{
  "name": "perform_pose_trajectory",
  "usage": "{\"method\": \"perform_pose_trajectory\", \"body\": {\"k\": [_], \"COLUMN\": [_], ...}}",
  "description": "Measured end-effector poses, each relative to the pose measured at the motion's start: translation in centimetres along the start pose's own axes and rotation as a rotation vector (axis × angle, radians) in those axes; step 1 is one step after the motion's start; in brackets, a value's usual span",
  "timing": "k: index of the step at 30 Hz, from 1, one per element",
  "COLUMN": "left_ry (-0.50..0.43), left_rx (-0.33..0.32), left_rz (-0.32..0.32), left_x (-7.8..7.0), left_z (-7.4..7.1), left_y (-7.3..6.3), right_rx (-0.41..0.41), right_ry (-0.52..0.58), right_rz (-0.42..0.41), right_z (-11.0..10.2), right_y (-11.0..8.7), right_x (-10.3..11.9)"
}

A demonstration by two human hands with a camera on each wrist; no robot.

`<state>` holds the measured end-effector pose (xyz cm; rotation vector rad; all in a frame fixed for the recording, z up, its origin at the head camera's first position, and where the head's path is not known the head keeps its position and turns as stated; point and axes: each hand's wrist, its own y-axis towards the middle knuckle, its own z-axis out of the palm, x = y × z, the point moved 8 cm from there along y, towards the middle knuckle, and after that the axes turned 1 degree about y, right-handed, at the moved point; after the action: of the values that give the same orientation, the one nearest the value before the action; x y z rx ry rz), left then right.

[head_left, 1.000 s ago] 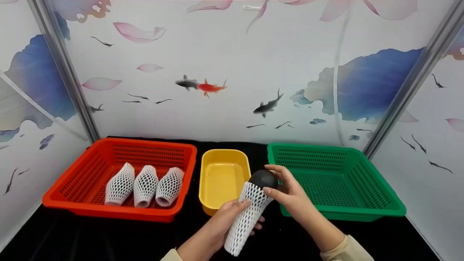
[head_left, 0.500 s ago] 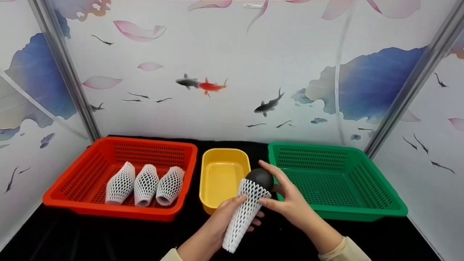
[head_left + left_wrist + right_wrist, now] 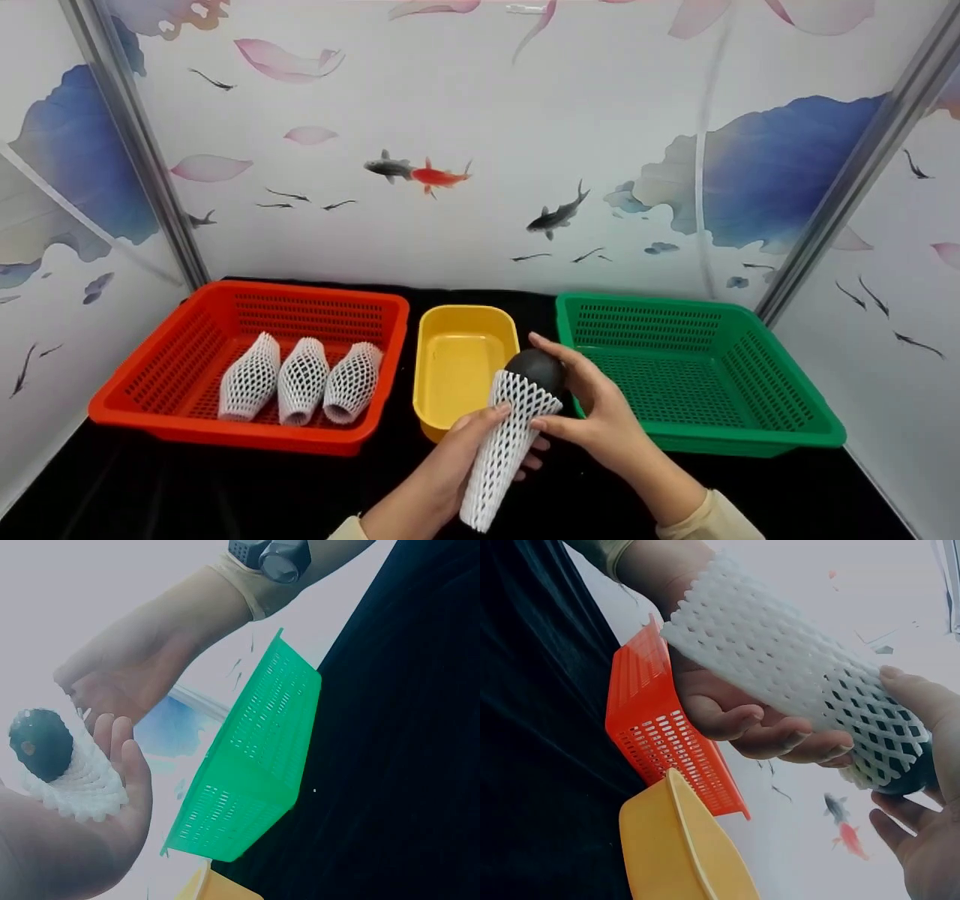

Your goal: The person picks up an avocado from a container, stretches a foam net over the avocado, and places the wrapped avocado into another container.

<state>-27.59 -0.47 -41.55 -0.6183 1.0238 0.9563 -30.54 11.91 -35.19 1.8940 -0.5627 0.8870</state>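
A dark avocado (image 3: 535, 369) with a brown stem spot, seen in the left wrist view, sits partly inside a white foam net sleeve (image 3: 504, 450). Its rounded end sticks out of the sleeve's upper opening, while the lower part of the sleeve hangs narrow. My left hand (image 3: 465, 457) holds the sleeve around its middle, thumb on the front and fingers behind. My right hand (image 3: 600, 412) curves around the covered avocado from the right. Its thumb lies at the sleeve's upper edge, and its fingers reach round the far side of the avocado.
A red basket (image 3: 247, 439) at left holds three white net sleeves (image 3: 304, 382) with bulging middles. Between the baskets stands a yellow bin (image 3: 465, 319), and a green basket (image 3: 735, 431) is at right. Black cloth (image 3: 225, 487) covers the table; printed panels (image 3: 450, 240) enclose it.
Both hands, avocado and sleeve have shifted slightly left. My right thumb has moved down from the avocado's skin to the sleeve's edge.
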Motion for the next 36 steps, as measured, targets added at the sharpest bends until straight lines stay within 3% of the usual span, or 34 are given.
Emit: {"method": "perform_pose_trajectory", "body": {"k": [9,14,23,36], "left_ry": [0.006,0.004,-0.003,-0.060], "left_rx": [0.016,0.021,0.040,-0.019], "left_rz": [-0.014,-0.015,0.002,0.001], "left_x": [-0.5,-0.6,-0.5,-0.8], "left_z": [0.2,0.2,0.4,-0.1], "left_y": [-0.6,-0.8,-0.8,-0.9], "right_rx": [-0.012,0.012,0.062,0.065], "right_ry": [-0.027,0.002,0.063,0.048], "right_rz": [-0.061,-0.075,-0.180,-0.136], "right_z": [0.3,0.4,0.6,0.6], "right_y": [-0.1,-0.1,-0.3,-0.5], "right_x": [0.9,1.1,1.9,1.6]}}
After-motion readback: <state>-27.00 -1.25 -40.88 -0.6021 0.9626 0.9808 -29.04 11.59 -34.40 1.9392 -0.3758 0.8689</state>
